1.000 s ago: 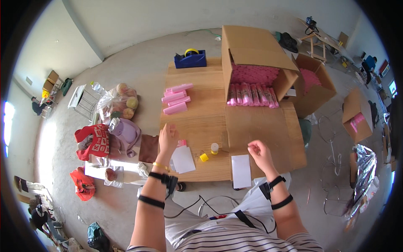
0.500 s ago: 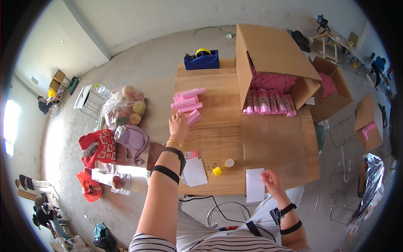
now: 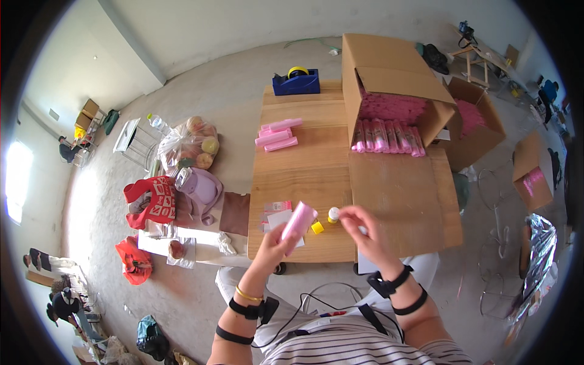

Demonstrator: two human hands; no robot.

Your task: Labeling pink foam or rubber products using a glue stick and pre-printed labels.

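Note:
My left hand (image 3: 272,248) is closed around a pink plastic roll (image 3: 300,220), held tilted above the near edge of the wooden table. To its right, my right hand (image 3: 368,240) has curled fingers, and a small white thing (image 3: 363,230) shows among them; its kind cannot be made out. My right fingertips are close to a small yellow container with a white top (image 3: 334,214). A yellow cap-like piece (image 3: 317,227) lies beside it. White paper cards (image 3: 280,219) lie partly hidden under my left hand and the roll. Several more pink rolls (image 3: 278,135) lie farther back on the table.
At the back right, an open cardboard box (image 3: 395,85) holds many pink rolls, with a row of wrapped ones at its mouth. A blue tape dispenser (image 3: 296,84) stands at the far edge. Bags of fruit (image 3: 198,146) and a red bag (image 3: 152,201) sit at left.
My left hand has taken a pink roll from the group and drawn it back toward me. My right hand has moved up and left, off the white paper and toward the small yellow container.

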